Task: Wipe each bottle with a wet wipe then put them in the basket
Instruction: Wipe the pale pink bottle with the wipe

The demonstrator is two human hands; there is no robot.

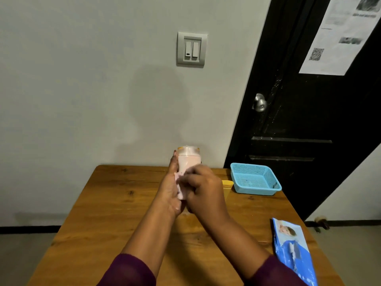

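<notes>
Head view. A pale pink bottle [188, 162] with a translucent cap trimmed in orange is held upright above the far edge of the table [115, 203], at 12 o'clock from its centre. The left grip [170, 190] holds the bottle from the 9 o'clock side, fingers running up its wall. The right grip [204, 193], fingers curled, pinches a pale wet wipe [181, 191] against the bottle's lower body. A yellow bottle [227, 185] shows partly behind the right grip. A blue mesh basket [255, 190] sits at 2 o'clock on the wooden table, and a blue wipe pack [292, 250] lies at 4 o'clock near the edge. Behind are a grey wall with a light switch [191, 50] and a black door [309, 120] with a metal knob [260, 103] and a printed sheet [338, 34].
</notes>
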